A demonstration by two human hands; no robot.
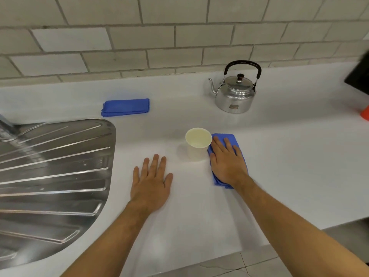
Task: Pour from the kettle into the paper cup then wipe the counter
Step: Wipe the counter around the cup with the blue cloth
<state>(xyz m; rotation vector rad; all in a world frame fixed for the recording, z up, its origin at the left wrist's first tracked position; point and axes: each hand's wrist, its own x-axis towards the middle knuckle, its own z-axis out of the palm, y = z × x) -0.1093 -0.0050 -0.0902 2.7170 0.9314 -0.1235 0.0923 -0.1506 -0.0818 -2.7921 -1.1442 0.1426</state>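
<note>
From the head camera, a white bench (279,156) runs below a tiled wall (159,37). The right hand (226,162) lies flat, fingers spread, pressing down on a folded blue cloth (237,142) that shows around its edges; it covers the cloth rather than gripping it. Just to the left of that cloth, touching or nearly touching it, stands an upright paper cup (197,143), open end up. The left hand (151,181) rests palm down on the bare bench, fingers apart, holding nothing, nearer the camera and left of the cup. The metal kettle (235,92) with a black handle stands upright toward the back, well apart from the cup, spout pointing left. A second folded blue cloth (125,107) lies at the back left. A steel sink drainer (50,166) fills the left side.
</note>
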